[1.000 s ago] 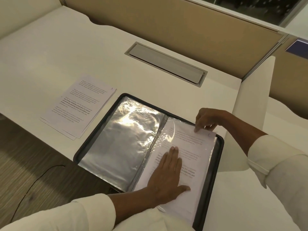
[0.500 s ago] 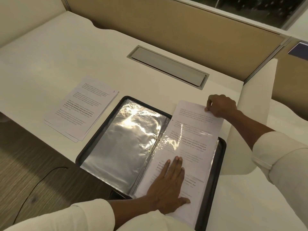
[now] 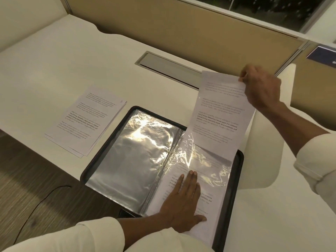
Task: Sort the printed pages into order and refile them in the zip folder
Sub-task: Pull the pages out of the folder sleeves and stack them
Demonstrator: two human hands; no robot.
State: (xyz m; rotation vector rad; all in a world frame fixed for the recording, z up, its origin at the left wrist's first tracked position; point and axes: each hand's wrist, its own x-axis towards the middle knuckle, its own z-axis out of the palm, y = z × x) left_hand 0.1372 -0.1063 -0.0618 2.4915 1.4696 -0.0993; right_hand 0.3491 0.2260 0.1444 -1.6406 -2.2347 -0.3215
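Folder [image 3: 235, 188]: lies open on the desk [image 3: 72, 60], black rim showing all round; its near-left corner juts past the desk's front edge.
Left pocket [image 3: 134, 160]: clear plastic, glare across it; no print shows through it.
Right pocket [image 3: 209, 166]: clear plastic over printed pages; text is legible through it near the fingers.
Sheet [image 3: 220, 113]: one printed page, its lower end inside the right pocket, its upper part out past the folder's far rim and raised off the desk.
Right hand [image 3: 261, 88]: fingers curled, pinching the sheet at its top right corner.
Left hand [image 3: 183, 206]: flat, fingers straight and together, thumb spread, pressing down on the right pocket near its lower end.
Stack [image 3: 85, 120]: printed pages face up on the desk, left of the folder and apart from it, edges slightly fanned; the top page bears a "1" in its upper right corner.
Hatch [image 3: 169, 70]: grey cable flap set in the desk beyond the folder, partly behind the sheet.
Cable [image 3: 36, 206]: dark, on the floor at lower left.
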